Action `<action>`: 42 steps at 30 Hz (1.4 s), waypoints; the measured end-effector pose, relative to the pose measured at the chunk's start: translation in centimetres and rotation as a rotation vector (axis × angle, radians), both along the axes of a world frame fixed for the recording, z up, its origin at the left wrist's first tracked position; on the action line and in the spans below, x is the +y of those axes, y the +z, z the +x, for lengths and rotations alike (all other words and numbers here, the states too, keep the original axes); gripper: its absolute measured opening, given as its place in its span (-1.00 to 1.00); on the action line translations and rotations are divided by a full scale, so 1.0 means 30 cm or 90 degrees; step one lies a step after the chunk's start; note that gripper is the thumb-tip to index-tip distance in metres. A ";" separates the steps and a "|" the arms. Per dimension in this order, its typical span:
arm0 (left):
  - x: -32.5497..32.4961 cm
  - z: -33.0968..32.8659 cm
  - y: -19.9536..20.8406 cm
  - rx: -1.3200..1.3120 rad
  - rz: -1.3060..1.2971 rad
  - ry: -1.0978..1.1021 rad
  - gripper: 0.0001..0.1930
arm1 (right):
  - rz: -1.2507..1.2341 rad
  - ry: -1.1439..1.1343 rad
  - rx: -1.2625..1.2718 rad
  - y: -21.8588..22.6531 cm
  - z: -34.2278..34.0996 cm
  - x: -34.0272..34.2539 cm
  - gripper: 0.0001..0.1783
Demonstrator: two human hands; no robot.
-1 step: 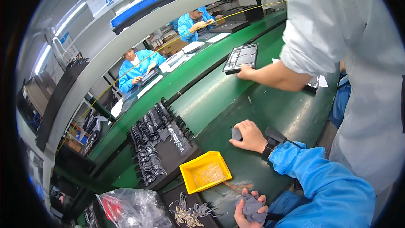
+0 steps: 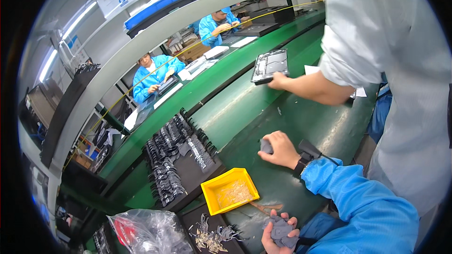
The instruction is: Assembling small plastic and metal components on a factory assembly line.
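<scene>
My left hand point(image 2: 270, 242) is palm up at the lower edge, its fingers curled around a bunch of thin grey pieces point(image 2: 284, 233). Their exact kind I cannot make out. Above it, over the green bench, my right hand point(image 2: 284, 150) pinches a small flat grey piece point(image 2: 266, 146) between thumb and fingers. A black strap with a small device point(image 2: 306, 156) sits on the right wrist. Left of both hands stands a yellow bin point(image 2: 229, 191) with many thin pale slivers inside. Below that bin, small metallic and dark parts point(image 2: 212, 237) lie in a heap on a dark tray.
A black tray point(image 2: 200, 178) carries rows of small dark parts. A clear plastic bag point(image 2: 153, 230) lies front left. On the right, a person in a pale coat point(image 2: 395, 66) holds a flat black electronic housing point(image 2: 271, 65) over the green bench point(image 2: 245, 136). Two blue-clad people work beyond.
My right hand has shifted slightly to the right and up with the grey piece. The co-worker's arm and the housing have moved a little. My left hand looks unchanged.
</scene>
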State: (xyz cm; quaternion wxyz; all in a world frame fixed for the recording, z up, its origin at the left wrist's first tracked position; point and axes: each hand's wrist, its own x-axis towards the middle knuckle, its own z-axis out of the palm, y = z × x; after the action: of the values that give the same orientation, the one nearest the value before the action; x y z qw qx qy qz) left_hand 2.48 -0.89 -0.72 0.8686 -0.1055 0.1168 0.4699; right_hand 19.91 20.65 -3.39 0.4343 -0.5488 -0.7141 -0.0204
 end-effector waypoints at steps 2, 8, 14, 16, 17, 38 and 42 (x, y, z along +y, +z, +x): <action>-0.004 -0.008 0.001 0.004 0.012 0.008 -0.71 | 0.021 -0.025 0.042 -0.008 0.042 0.007 -0.48; -0.013 -0.024 -0.006 -0.010 0.017 0.007 -0.71 | -0.147 -0.054 -0.135 -0.050 0.019 -0.067 -0.09; -0.028 -0.021 -0.008 -0.040 0.004 -0.016 -0.72 | -0.028 -0.002 -0.182 -0.029 -0.008 -0.062 -0.61; -0.033 -0.033 -0.006 -0.028 0.020 -0.012 -0.72 | 0.009 -0.013 -0.162 -0.029 -0.011 -0.081 -0.79; -0.036 -0.037 -0.008 -0.028 0.020 -0.016 -0.72 | 0.009 -0.016 -0.162 -0.033 -0.012 -0.091 -0.79; -0.063 -0.039 -0.014 -0.048 0.033 -0.027 -0.69 | -0.011 -0.062 -0.144 -0.029 -0.050 -0.170 -0.64; -0.062 -0.033 -0.010 -0.049 0.026 -0.036 -0.69 | 0.014 -0.077 -0.130 -0.024 -0.052 -0.172 -0.62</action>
State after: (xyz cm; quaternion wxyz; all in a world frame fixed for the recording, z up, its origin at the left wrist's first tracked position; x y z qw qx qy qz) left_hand 1.48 -2.75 -1.03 0.8874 -0.1028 0.0764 0.4430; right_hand 18.35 15.49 -4.12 0.3634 -0.5815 -0.7196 -0.1099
